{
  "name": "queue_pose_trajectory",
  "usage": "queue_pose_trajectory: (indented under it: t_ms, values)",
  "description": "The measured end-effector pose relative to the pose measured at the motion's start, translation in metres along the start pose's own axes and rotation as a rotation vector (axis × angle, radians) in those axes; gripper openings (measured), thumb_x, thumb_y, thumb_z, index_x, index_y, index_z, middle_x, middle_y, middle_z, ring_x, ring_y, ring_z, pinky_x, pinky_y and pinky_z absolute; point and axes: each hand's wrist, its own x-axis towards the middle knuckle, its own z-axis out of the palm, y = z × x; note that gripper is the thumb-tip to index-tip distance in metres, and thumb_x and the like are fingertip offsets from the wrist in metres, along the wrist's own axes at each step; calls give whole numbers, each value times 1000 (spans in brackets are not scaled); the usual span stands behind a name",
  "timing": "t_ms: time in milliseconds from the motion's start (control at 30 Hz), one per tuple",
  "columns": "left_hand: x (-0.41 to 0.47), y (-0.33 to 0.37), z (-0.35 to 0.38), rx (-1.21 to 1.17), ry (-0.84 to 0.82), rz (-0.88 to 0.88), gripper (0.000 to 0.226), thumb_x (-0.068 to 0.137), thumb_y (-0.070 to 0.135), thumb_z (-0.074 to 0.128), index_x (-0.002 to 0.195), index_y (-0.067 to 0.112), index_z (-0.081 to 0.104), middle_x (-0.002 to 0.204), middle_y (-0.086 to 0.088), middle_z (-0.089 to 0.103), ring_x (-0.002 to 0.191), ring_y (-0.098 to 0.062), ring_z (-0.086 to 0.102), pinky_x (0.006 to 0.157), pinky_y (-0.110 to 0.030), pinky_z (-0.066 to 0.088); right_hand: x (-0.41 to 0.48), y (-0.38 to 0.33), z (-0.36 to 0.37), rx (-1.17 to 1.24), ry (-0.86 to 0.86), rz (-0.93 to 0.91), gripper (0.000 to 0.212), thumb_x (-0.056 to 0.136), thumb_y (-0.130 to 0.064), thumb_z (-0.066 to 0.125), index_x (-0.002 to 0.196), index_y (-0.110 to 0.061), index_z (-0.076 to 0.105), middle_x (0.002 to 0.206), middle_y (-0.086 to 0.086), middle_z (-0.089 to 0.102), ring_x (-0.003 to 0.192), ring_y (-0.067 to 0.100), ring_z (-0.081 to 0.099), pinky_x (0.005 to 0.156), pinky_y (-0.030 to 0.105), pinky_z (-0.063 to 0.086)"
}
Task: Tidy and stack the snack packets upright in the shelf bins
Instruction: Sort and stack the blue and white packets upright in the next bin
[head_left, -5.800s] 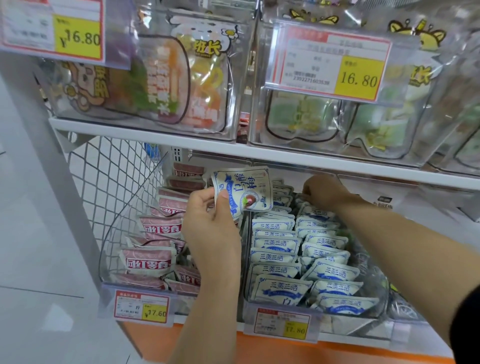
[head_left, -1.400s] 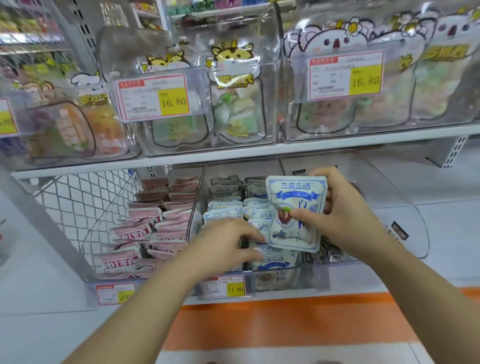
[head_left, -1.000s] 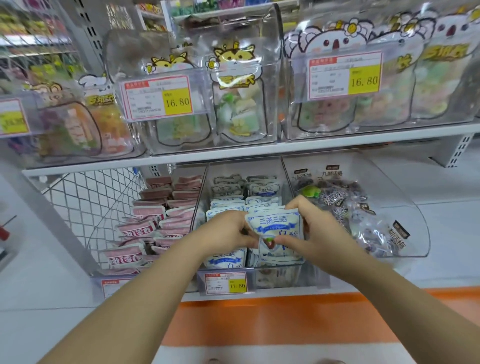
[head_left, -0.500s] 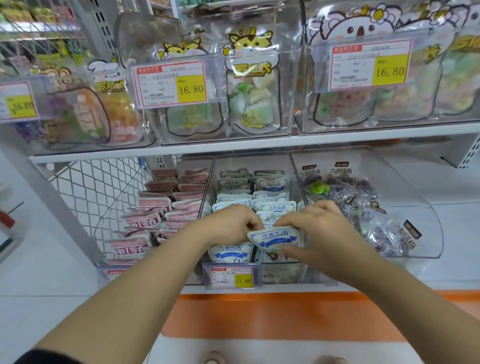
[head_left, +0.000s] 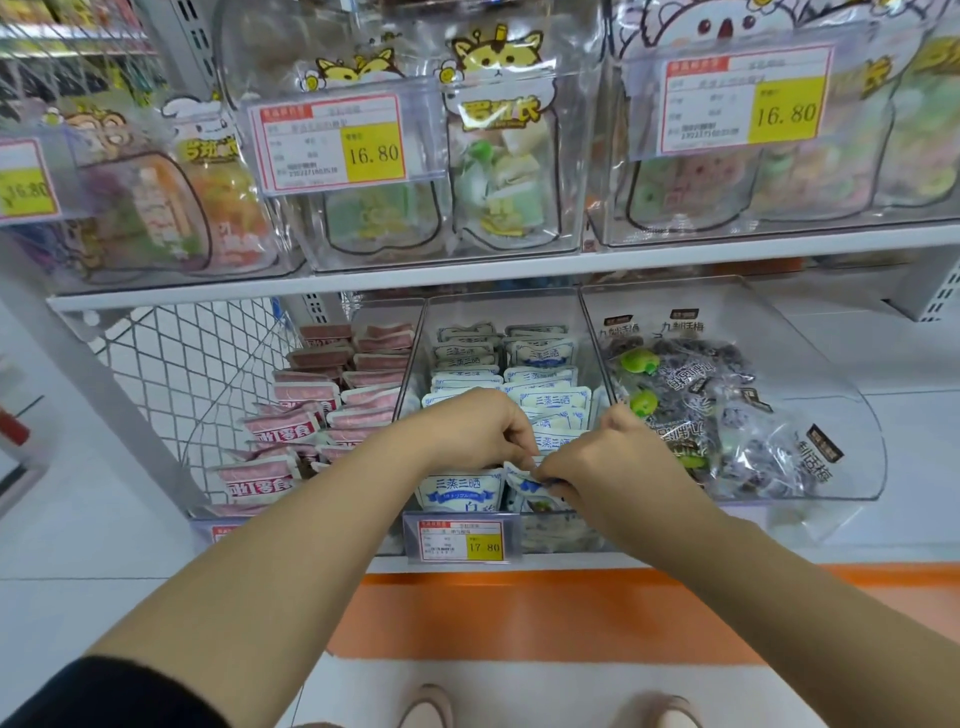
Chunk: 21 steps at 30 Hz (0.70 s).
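White-and-blue snack packets stand in two rows inside the clear middle bin on the lower shelf. My left hand and my right hand meet over the bin's front. Both pinch the top edge of one white-and-blue packet, which sits low in the front of the right row. Another packet stands upright at the front of the left row, beside it.
Pink packets fill the bin on the left, next to a wire mesh panel. A clear bin of dark wrapped sweets is on the right. Above, the upper shelf carries clear bins with price tags. A price tag fronts the middle bin.
My right hand lowered the white-and-blue packet from in front of the shelf down into the front of the middle bin. My left hand stayed at the bin's front and joined on the packet's top.
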Motion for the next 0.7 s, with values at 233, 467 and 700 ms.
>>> queue_pose_trajectory:
  t_ms: [233, 467, 700]
  values:
    - [-1, -5, 5, -13, 53, 5, 8, 86, 16, 66, 90, 12, 72, 65, 17, 58, 44, 12, 47, 45, -3, 31, 11, -10, 5, -55, -93, 9, 13, 78, -21, 73, 86, -32, 71, 64, -6, 67, 53, 19, 40, 80, 32, 33]
    - [-4, -11, 11, -51, 81, 2, 5, 84, 21, 69, 82, 25, 70, 104, 8, 70, 78, -3, 62, 69, -18, 49, -4, -5, 0, -146, -157, 69, 16, 84, -16, 62, 84, -31, 67, 61, -9, 57, 63, 19, 51, 72, 36, 16]
    - [-9, -9, 17, 38, 59, 52, 6, 86, 20, 66, 87, 20, 72, 107, 5, 67, 93, -9, 62, 87, -32, 51, -8, -3, 6, -221, -167, 22, 20, 81, -6, 53, 76, -23, 63, 54, -6, 40, 48, 15, 28, 85, 33, 28]
